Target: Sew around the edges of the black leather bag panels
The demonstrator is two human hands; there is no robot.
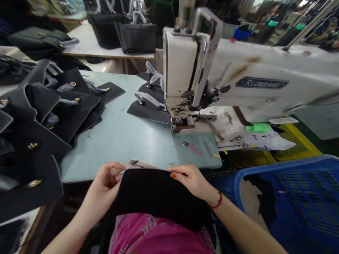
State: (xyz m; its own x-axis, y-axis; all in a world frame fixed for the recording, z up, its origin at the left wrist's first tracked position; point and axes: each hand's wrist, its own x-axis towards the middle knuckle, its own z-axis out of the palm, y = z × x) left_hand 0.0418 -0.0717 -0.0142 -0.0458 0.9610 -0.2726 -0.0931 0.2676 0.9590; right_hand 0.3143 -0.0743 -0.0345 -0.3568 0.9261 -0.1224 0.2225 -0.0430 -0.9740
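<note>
I have both hands on the black panel point(159, 195) at the bottom centre of the frame. It lies over the lap, just below the near edge of the worktop point(119, 137). The left hand point(104, 181) has its grip nearly closed, with thumb and fingertips pinched on the panel's upper left corner, where a pale lining strip point(144, 164) shows. The right hand point(194, 181) has its grip closed over the upper right edge, an orange-nailed digit lying along it (the other fingertips are hidden). The panel's long axis runs left to right across the frame, and its curved top edge points up toward the sewing machine point(238, 81). Pink snips point(192, 147) lie on the worktop just below the needle. Stacked black flaps point(39, 120) fill the left — a blue crate point(291, 190) sits at the lower right.
</note>
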